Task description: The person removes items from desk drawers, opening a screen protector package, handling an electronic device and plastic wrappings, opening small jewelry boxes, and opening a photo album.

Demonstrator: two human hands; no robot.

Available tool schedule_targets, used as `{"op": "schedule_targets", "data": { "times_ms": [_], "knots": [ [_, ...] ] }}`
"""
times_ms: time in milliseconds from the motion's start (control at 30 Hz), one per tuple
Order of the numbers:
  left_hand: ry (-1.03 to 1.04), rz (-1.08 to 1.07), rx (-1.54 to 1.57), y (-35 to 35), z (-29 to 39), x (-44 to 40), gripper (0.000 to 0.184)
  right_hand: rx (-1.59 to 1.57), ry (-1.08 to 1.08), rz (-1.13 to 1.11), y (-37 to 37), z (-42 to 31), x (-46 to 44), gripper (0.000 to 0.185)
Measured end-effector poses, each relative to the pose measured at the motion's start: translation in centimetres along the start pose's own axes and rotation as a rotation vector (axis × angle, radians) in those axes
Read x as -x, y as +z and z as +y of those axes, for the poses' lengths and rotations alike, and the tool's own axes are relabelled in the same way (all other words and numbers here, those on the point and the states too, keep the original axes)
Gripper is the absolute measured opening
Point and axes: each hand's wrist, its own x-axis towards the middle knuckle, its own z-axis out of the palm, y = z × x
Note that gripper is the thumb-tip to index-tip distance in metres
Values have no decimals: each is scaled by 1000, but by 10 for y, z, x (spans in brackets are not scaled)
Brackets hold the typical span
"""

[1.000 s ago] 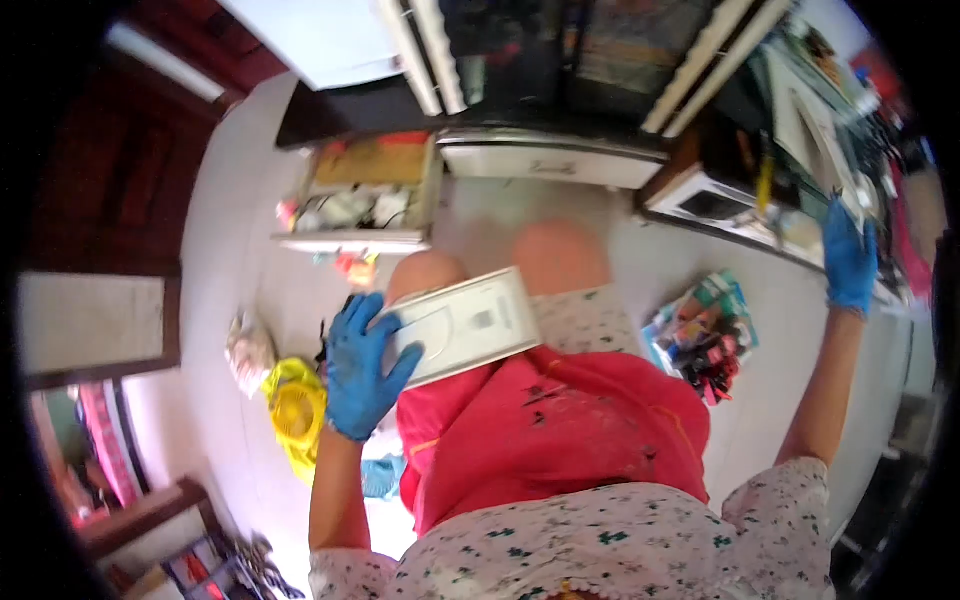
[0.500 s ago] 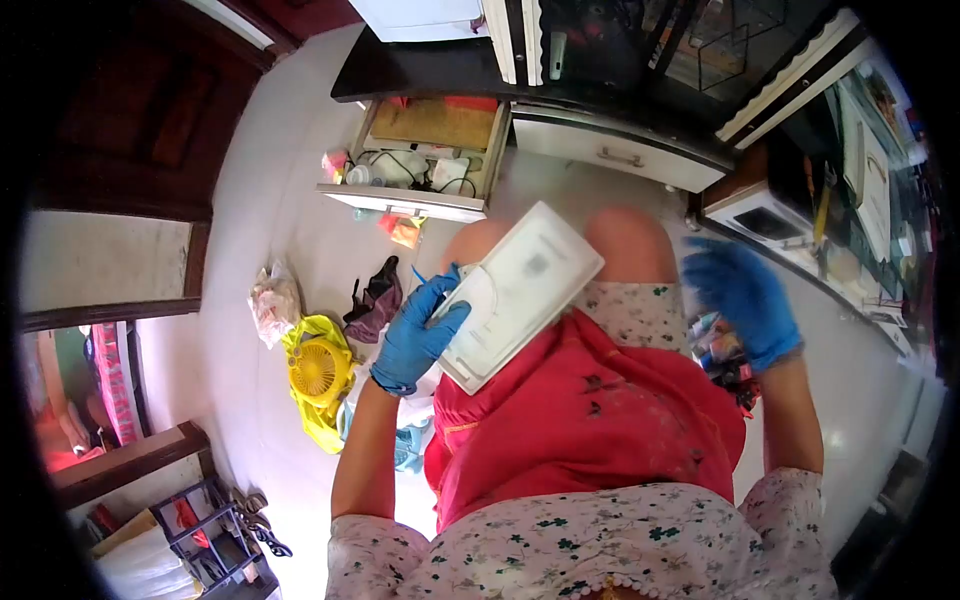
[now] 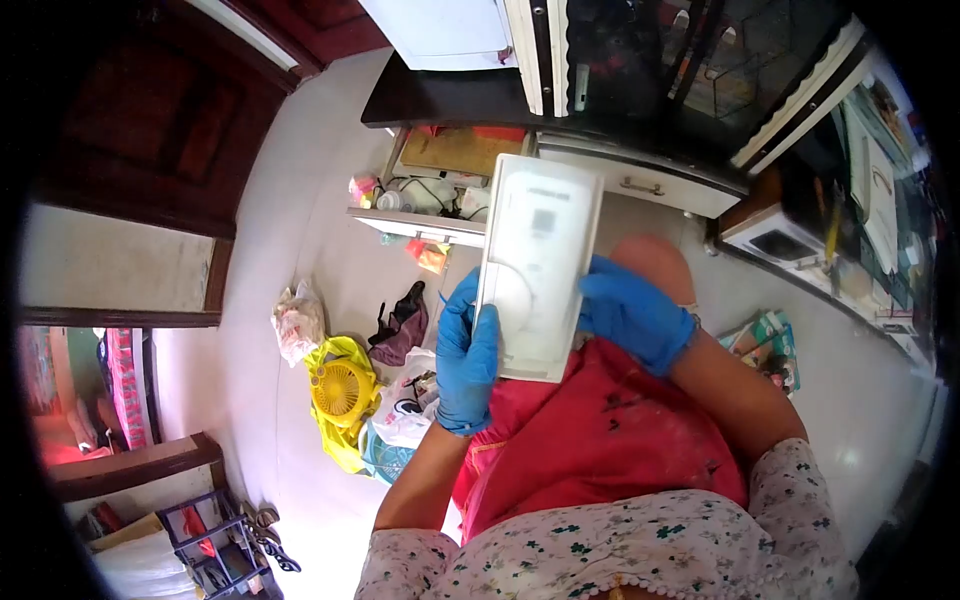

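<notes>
A flat white rectangular box (image 3: 541, 265), like a phone box, stands nearly upright before me above my lap. A thin curved line and faint grey print show on its pale face. My left hand (image 3: 468, 360), in a blue glove, grips its lower left edge, thumb in front and the other fingers partly hidden behind. On the opposite side my right hand (image 3: 640, 315), gloved in blue too, closes on the right edge; its fingertips are partly hidden by the box. Red cloth (image 3: 610, 430) covers my lap below the box.
Beyond the box, an open drawer (image 3: 415, 220) holds cables and small items. On the floor to the left lie a yellow fan (image 3: 340, 392), a plastic bag (image 3: 299, 322) and a dark purple cloth item (image 3: 402, 325). A colourful packet (image 3: 765, 350) lies to the right.
My right hand has come in from the right to the box's right edge. The box has turned from a tilt to nearly upright. The whole view has shifted slightly.
</notes>
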Motion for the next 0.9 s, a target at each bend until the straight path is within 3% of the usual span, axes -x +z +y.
{"op": "schedule_targets", "data": {
  "times_ms": [133,200,233,300,467,533,900],
  "knots": [
    [-138,-15,-2,3,0,2,43,-101,-43,-33,-9,0,-6,42],
    [461,-59,-769,1,-2,-6,57,-104,-44,-26,-17,4,-10,42],
    [454,-71,-774,3,0,-6,57,-116,-45,-33,-24,9,-11,42],
    [529,-137,-1085,9,8,-7,69,-120,-44,-41,-30,11,-13,42],
    [443,-222,-1062,28,3,-8,84,-92,-60,-35,-29,11,-12,44],
    [465,-231,-896,34,1,-11,85,-77,-82,-53,-29,13,-13,45],
    [491,-188,-916,35,-17,-15,74,-23,-130,-27,-21,10,-8,53]
  ]
}}
